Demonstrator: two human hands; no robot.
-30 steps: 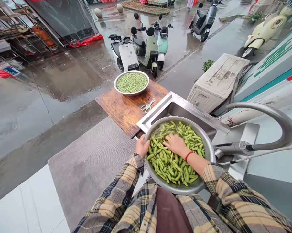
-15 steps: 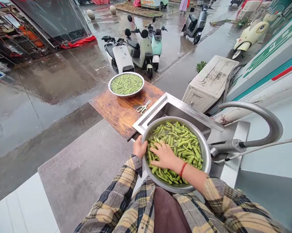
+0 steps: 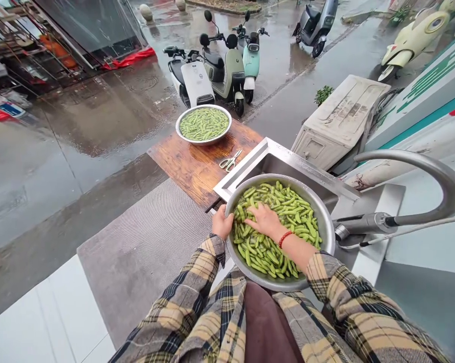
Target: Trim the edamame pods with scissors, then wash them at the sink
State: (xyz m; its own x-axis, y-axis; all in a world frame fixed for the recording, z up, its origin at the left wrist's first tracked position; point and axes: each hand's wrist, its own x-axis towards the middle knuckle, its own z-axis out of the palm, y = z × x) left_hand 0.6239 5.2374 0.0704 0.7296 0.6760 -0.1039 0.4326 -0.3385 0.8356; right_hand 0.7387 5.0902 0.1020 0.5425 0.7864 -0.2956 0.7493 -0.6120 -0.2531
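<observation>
Gripping the near basin point(image 3: 327, 232) at its left edge, the left hand point(image 3: 222, 222) has its thumb over the rim; its other fingers pass out of sight along the outer wall. The right hand point(image 3: 264, 221) reaches in among green pods point(image 3: 259, 257), thumb set apart from the fingers, but the fingertips sink from view between pods, so I cannot tell whether it holds any. A red bracelet point(image 3: 285, 238) circles the right wrist; both forearms vanish into plaid sleeves point(image 3: 189, 282) that the lower edge of the view cuts off.

The pods fill much of the near basin, with a wet gleam among them; the water's depth is hard to judge. The basin overlaps the near part of a metal sink point(image 3: 291, 155), hiding much of its opening, and its underside cannot be seen, so what bears its weight is unclear. To the right, a faucet point(image 3: 448, 186) arches beside it.

Beyond, on the wooden surface point(image 3: 189, 166), stands a far bowl point(image 3: 206, 142) of similar pods, too small to tell one by one. Scissors point(image 3: 231, 160) lie between that bowl and the sink. Parked scooters point(image 3: 224, 75) overlap one another behind, partly masking each other; another at the top is cropped by the frame. A green-lettered sign point(image 3: 435, 75) runs off at the right, its characters too slanted to read.
</observation>
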